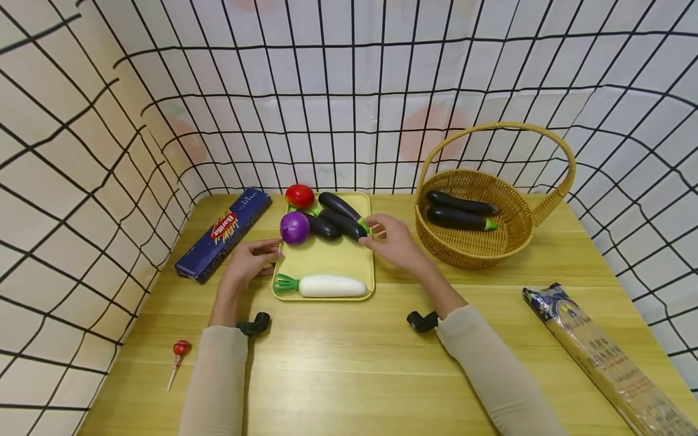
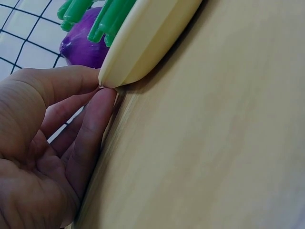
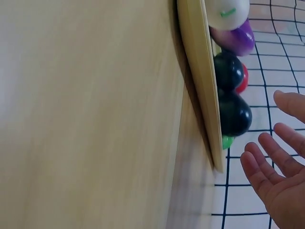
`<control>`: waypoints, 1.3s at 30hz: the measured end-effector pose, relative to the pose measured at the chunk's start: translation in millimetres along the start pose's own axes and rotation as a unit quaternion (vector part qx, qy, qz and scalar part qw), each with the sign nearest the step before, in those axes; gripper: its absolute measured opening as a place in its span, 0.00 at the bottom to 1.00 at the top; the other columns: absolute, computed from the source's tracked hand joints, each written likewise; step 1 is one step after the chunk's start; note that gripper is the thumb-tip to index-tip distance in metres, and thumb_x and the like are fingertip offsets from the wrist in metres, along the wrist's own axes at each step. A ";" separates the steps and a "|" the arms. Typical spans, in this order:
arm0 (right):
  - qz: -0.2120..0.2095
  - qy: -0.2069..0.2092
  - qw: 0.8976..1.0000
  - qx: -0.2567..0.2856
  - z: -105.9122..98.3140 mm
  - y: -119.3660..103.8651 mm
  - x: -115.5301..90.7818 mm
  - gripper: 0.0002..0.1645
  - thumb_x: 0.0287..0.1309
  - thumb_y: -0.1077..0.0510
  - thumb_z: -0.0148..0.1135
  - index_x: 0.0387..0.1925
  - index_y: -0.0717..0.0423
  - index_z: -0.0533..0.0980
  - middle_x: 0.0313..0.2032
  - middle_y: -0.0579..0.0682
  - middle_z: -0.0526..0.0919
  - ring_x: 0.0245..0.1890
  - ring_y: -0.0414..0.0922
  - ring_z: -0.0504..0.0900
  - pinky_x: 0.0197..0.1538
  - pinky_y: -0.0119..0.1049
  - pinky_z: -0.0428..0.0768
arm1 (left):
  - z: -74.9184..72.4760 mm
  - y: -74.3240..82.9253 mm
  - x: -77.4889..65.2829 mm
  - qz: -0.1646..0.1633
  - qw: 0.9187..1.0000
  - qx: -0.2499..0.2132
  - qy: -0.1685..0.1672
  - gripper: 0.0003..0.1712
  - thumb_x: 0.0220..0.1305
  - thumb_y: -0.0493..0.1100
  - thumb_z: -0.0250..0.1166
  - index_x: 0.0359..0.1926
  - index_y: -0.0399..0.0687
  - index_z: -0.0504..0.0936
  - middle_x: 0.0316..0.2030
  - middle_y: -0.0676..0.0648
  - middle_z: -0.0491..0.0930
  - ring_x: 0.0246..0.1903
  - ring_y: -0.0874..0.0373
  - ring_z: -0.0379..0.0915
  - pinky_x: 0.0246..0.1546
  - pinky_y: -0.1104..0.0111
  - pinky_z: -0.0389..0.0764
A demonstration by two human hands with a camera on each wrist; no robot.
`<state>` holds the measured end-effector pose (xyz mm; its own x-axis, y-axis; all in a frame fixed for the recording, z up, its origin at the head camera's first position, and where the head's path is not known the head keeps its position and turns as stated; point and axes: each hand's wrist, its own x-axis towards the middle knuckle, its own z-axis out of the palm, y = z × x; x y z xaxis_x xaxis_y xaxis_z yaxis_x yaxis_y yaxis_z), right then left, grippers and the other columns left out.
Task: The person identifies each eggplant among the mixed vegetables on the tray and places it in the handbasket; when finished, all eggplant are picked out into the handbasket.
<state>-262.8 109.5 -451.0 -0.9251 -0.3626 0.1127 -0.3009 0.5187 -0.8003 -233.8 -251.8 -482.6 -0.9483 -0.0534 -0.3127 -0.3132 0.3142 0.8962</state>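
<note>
A shallow yellow tray holds three eggplants, a purple onion, a red tomato and a white radish with green leaf stubs. At the tray's left rim, my left hand pinches the edge between thumb and fingers; the left wrist view shows this grip close up. My right hand hovers at the right side by the eggplant ends. In the right wrist view, its fingers are spread and relaxed, apart from the eggplants, with nothing in them.
A wicker basket with a tall handle stands at the back right, two eggplants inside. A blue spaghetti box lies left of the tray, a lollipop nearer the front. A noodle packet lies at right. Black wire grid encloses the table.
</note>
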 end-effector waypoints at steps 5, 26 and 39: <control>-0.004 0.005 1.000 0.008 8.5 -9.7 1.5 0.29 0.65 0.53 0.71 0.63 0.60 0.75 0.60 0.57 0.81 0.55 0.54 0.81 0.59 0.49 0.83 | 0.9 0.5 -0.3 -0.004 1.000 -0.003 0.002 0.28 0.66 0.43 0.73 0.66 0.55 0.81 0.59 0.43 0.81 0.51 0.57 0.79 0.46 0.69 0.88; -0.017 -0.015 1.000 0.014 43.1 -38.2 22.6 0.28 0.67 0.55 0.68 0.64 0.64 0.75 0.61 0.60 0.80 0.61 0.55 0.79 0.65 0.46 0.81 | 1.3 0.5 0.5 -0.005 1.000 -0.005 0.003 0.27 0.66 0.43 0.73 0.66 0.55 0.82 0.58 0.44 0.81 0.49 0.57 0.79 0.44 0.69 0.88; -0.018 -0.010 0.991 -0.134 62.0 -43.3 47.1 0.33 0.66 0.52 0.69 0.68 0.61 0.73 0.65 0.57 0.80 0.65 0.54 0.78 0.68 0.47 0.78 | 2.3 -0.4 1.2 0.000 1.000 0.000 0.005 0.27 0.66 0.43 0.73 0.65 0.55 0.82 0.57 0.44 0.81 0.47 0.58 0.79 0.43 0.70 0.88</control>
<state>-279.0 22.0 -447.5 -0.9090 -0.3979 0.1242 -0.3862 0.6920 -0.6099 -234.7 -249.9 -484.1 -0.9491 -0.0623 -0.3088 -0.3123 0.3145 0.8964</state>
